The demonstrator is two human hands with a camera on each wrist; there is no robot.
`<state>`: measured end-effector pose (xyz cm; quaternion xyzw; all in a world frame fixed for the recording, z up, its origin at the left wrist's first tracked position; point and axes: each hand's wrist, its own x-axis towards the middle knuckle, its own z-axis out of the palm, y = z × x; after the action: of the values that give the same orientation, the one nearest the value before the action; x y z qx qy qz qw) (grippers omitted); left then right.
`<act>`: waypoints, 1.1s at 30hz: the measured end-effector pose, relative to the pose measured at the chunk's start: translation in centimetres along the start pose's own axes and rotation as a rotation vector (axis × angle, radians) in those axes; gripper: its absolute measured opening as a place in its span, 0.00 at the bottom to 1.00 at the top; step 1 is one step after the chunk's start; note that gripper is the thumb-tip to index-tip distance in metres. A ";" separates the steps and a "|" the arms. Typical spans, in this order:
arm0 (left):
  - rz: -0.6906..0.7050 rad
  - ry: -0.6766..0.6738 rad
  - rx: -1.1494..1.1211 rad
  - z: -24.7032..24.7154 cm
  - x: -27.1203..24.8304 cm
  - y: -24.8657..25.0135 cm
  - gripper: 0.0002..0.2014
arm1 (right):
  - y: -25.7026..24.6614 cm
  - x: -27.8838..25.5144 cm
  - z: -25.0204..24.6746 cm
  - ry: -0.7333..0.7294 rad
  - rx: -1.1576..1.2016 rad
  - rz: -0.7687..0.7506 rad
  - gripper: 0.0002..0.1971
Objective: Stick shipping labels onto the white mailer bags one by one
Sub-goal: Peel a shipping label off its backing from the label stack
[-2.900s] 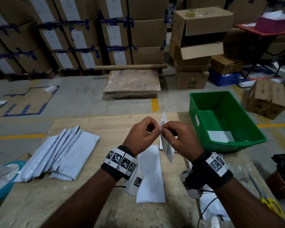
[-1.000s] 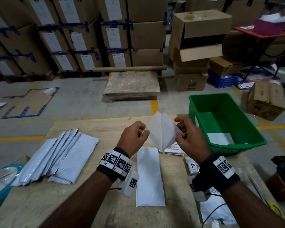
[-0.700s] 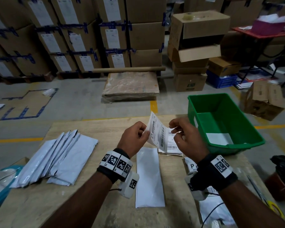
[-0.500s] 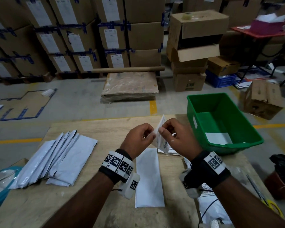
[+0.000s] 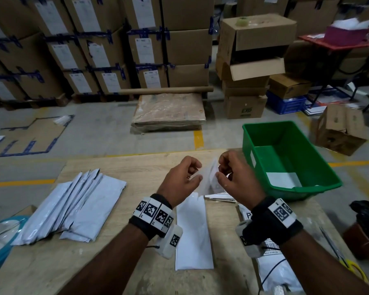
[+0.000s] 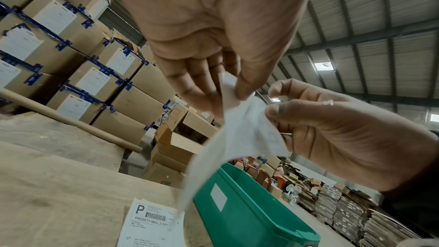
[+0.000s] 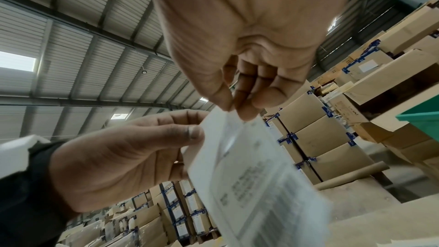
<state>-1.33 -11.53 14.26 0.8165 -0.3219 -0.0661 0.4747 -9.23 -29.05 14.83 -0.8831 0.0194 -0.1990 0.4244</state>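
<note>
Above the table's middle, both hands hold one shipping label sheet by its top edge. In the left wrist view my left hand pinches one white layer between thumb and fingers. My right hand pinches the other layer, and the two layers part at the top. The printed label hangs blurred below my right hand. Under the hands a single white mailer bag lies flat on the wooden table. My left hand and right hand are a short gap apart.
A fanned stack of white mailer bags lies at the left. Loose labels sit beyond the single bag. A green bin stands at the right, labelled bags and scissors at the near right. Cardboard boxes fill the background.
The hands have turned the label sheet over and back, brought it edge-on, and now draw slightly apart, so its two layers separate at the top.
</note>
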 end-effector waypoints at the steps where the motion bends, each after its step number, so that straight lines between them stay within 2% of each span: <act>1: -0.009 -0.002 -0.020 0.1 0.1 0.1 0.12 | 0.0 0.0 0.1 -0.011 0.001 -0.020 0.13; 3: -0.017 -0.004 -0.044 0.4 0.3 0.4 0.14 | 0.0 0.0 0.2 -0.035 -0.007 -0.039 0.13; 8: 0.008 0.019 0.061 0.6 1.1 0.5 0.03 | 0.2 -0.1 0.3 -0.025 0.005 -0.028 0.12; 14: -0.012 0.097 0.131 0.0 1.1 -0.6 0.05 | 0.6 -0.4 -0.6 0.011 0.026 0.018 0.13; 33: -0.106 0.174 0.193 -2.0 1.2 -3.6 0.05 | 4.2 -1.2 -3.2 0.102 0.062 0.118 0.14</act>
<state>2.12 -9.51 12.64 0.8768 -0.2410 0.0111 0.4159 -10.99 -33.86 13.02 -0.8555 0.0870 -0.2190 0.4612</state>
